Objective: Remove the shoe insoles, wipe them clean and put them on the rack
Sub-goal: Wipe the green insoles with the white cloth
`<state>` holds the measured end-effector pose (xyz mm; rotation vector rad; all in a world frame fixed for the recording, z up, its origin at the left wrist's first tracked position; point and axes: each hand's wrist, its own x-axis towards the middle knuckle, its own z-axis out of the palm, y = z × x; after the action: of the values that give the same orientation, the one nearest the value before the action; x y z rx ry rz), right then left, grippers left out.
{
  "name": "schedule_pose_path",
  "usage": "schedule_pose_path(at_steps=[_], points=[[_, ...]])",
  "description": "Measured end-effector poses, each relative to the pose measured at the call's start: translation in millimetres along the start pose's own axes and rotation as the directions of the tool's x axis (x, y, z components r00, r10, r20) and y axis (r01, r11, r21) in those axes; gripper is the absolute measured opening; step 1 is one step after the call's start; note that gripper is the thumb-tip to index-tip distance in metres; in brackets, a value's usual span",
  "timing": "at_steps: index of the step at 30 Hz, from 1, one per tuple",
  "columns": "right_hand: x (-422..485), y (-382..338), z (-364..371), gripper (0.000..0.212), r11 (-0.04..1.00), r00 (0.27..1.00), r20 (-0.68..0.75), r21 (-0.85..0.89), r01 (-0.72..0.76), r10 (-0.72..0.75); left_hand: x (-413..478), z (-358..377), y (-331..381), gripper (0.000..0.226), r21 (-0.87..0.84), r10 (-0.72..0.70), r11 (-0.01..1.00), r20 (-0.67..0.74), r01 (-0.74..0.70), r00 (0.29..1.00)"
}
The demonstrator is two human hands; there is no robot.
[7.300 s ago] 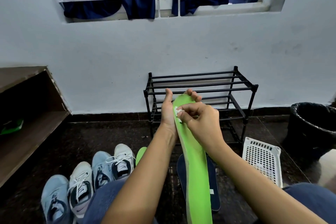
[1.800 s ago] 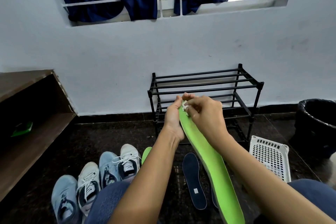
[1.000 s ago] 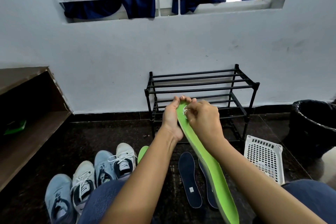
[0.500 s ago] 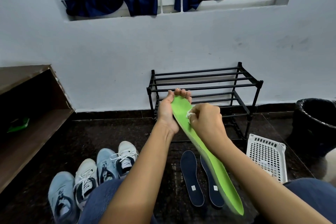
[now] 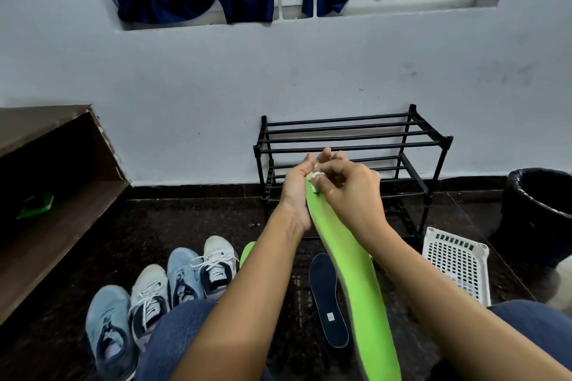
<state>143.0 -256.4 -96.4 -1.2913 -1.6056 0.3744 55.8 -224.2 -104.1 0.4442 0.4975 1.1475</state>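
Observation:
A long bright green insole slants from my lap up toward the rack. My left hand grips its far tip from the left side. My right hand pinches a small white wipe and presses it on the insole's upper end. A dark navy insole lies flat on the floor below, and the tip of another green insole shows behind my left forearm. The black two-tier metal rack stands against the wall behind my hands, with bare bars.
Several light blue and white sneakers line the floor at lower left. A white perforated basket lies right of the rack, and a black bin stands at far right. A brown wooden shelf runs along the left.
My right hand with the wipe has slid up the green insole to its far tip, beside my left hand's fingers. The insole has turned more edge-on.

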Motion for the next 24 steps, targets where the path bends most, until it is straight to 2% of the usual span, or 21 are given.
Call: schedule_pose_path(at_steps=[4,8,14,16,20,24], points=[[-6.4,-3.9,2.9,0.011,0.994,0.987,0.159,0.109,-0.008,-0.009,-1.6,-5.6,8.3,0.04,-0.054,0.035,0.998,-0.048,-0.037,0.998],[-17.0,-7.2,3.0,0.015,0.986,0.97,0.233,0.162,0.033,-0.071,-6.8,-8.6,15.1,0.043,-0.077,0.077,0.994,-0.054,-0.081,0.996],[-31.4,-6.4,5.3,0.016,0.976,0.939,0.285,0.154,0.154,-0.193,-7.8,-18.2,26.9,0.052,-0.07,0.2,0.977,-0.047,-0.203,0.979],[-30.9,-4.9,4.4,0.016,0.973,0.941,0.272,0.164,0.159,-0.2,-7.3,-17.2,25.2,0.051,-0.058,0.209,0.975,-0.055,-0.212,0.976],[-31.2,-3.1,7.5,0.013,0.979,0.976,0.156,0.157,0.13,-0.154,-5.5,-11.9,19.3,0.05,-0.048,0.191,0.98,-0.036,-0.192,0.981],[-21.4,3.4,9.0,0.011,0.987,0.992,0.085,0.137,0.085,-0.098,-7.1,-5.8,6.8,0.039,0.007,0.1,0.995,-0.049,-0.1,0.994]])
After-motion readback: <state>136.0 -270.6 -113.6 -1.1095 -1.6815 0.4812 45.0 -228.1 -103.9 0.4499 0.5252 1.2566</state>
